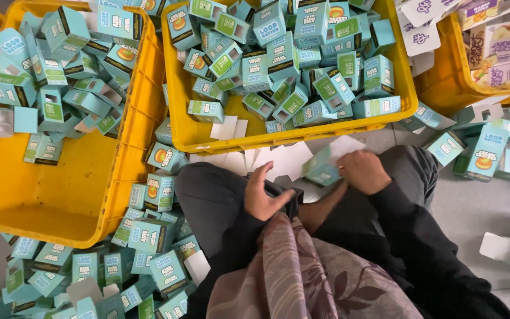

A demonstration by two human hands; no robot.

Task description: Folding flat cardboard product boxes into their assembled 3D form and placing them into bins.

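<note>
- Head view, looking straight down: the right hand (363, 171) is closed around one end of a small teal cardboard carton (322, 168), which sits above the person's right knee, just beyond the near rim of the middle yellow plastic crate (293, 139).
- That carton's long axis runs from lower left to upper right, with its white end flap open and pointing at the crate rim; the free end lies to the left of the gripping hand.
- The left hand (264, 195) holds nothing: fingers loosely curled, thumb out, resting on the dark trouser leg near the left knee.
- Between the two hands there is a short gap; the carton's free end points toward the left hand, which is near it but not touching.
- White flat card pieces (278, 160) lie on the floor just beyond both hands, under the crate's near edge.
- Room is tight on the left: a heap of teal cartons (149, 236) crowds the left knee beside the left yellow crate (36, 207). More floor shows bare to the right.
</note>
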